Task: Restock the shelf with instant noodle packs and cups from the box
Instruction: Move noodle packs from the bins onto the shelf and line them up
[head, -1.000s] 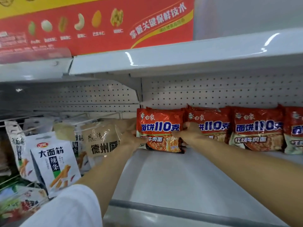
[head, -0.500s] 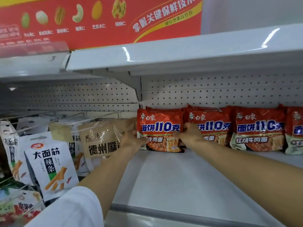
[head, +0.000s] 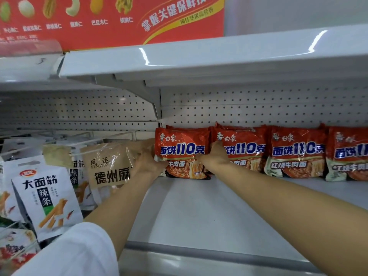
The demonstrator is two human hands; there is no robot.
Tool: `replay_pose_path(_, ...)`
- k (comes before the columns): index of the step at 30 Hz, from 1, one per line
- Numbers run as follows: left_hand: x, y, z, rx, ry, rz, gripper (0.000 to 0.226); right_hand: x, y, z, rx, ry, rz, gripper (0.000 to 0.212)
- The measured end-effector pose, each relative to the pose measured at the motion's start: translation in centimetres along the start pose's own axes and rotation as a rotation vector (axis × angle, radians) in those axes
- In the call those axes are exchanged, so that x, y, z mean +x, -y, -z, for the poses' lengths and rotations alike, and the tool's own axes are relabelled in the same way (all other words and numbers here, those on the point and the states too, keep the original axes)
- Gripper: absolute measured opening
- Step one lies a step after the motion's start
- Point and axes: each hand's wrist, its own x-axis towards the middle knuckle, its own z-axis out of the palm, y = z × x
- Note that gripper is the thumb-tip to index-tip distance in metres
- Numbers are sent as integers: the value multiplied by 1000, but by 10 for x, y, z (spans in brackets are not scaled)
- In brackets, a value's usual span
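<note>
My left hand (head: 148, 166) grips the left edge of the leftmost noodle pack (head: 182, 154), and my right hand (head: 216, 157) grips its right edge, same as before. The pack stays upright at the shelf (head: 209, 212) back, printed face toward me, long axis left-right, touching the next pack (head: 245, 150).

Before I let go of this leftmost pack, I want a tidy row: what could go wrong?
1. The leftmost noodle pack stands on edge at the back of the shelf, held by the left hand and right hand; released, it might tip forward.
2. It could nudge the second pack beside it out of line.
3. The left forearm may brush the tan snack bag.
</note>
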Motion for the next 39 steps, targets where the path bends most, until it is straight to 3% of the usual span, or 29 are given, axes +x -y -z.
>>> replay_pose_path(2,-10,-9,5,-74,-32,8,63,-9,2,7,6,-9,36,56)
replay_pose_path(6,-41,-30,11,-485,-24,60,24,-29,2,31,63,21,115,46)
replay_pose_path(11,-75,-41,17,-755,-9,94,30,-57,0,60,139,14,138,12)
replay_pose_path(17,-134,-59,18,-929,18,136,21,-103,-13,104,186,71,160,18)
replay_pose_path(25,-229,-102,4,-951,-12,82,8,-162,-37,166,151,162,255,21)
replay_pose_path(32,-316,-139,-34,-997,-18,136,10,-209,-76,227,76,60,469,16)
replay_pose_path(39,-411,-161,-103,-1033,10,208,5,-265,-151,293,101,92,491,12)
